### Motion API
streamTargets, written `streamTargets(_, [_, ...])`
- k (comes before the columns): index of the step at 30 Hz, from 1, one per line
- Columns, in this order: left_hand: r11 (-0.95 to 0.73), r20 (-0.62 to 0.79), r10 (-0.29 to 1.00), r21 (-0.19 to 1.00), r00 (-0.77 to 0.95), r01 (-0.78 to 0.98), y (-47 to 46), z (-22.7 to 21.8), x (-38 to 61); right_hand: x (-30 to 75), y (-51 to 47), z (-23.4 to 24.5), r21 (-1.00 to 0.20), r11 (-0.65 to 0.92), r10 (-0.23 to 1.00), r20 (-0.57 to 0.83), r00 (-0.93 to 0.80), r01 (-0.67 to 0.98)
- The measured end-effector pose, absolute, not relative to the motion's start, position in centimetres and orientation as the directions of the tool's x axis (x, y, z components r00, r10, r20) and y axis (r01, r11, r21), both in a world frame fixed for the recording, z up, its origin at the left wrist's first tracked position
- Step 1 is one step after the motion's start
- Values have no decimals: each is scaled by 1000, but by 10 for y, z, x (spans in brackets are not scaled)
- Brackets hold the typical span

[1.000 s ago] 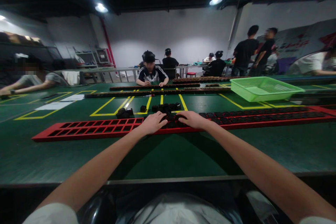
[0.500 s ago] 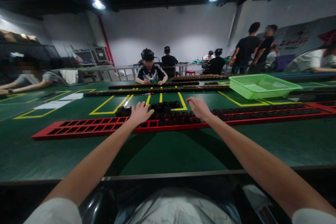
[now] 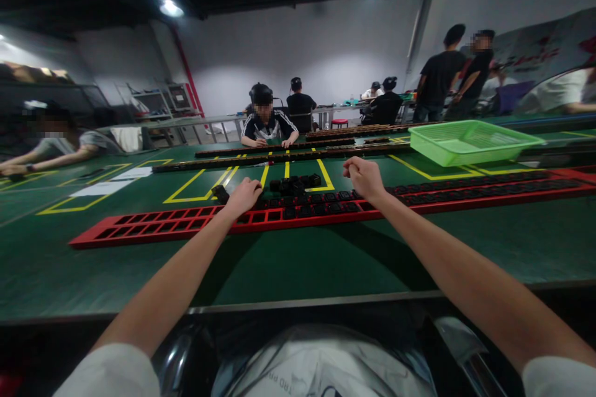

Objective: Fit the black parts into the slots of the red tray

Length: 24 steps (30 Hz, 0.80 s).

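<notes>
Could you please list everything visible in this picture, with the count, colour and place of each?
long red slotted plastic tray: one, red, across the green table in front of the hands; right part filled with black pieces, left part unfilled
small black blocky parts: a loose pile, black, just behind the tray between the hands
green felt-covered table: one, dark green with yellow lines
green plastic mesh basket: one, light green, far right
dark long trays: several, dark, farther back
other people: several, seated and standing behind
left hand: closed on a small black part at the pile's left edge
right hand: curled, above the tray's filled part; contents unclear
</notes>
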<state>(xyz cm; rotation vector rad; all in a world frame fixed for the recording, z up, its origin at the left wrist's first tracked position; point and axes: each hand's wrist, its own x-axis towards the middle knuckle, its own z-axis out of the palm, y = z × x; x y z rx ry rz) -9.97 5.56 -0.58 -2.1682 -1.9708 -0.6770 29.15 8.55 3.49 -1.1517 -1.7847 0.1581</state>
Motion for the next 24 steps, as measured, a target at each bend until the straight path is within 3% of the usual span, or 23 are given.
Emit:
streamTargets(6, [-207,499,864,235,64,950,52,7,-90,275,73,29,-446,581,763,588,-267,681])
streamTargets(13, [-358,453,863,238,224,903,45,-4,-54,262,61,23,-383,610,762,524,-380,694])
streamTargets(24, [-161,341,935,182,91,970,53,-4,-73,257,62,20,-384,653,734,531,-423,652])
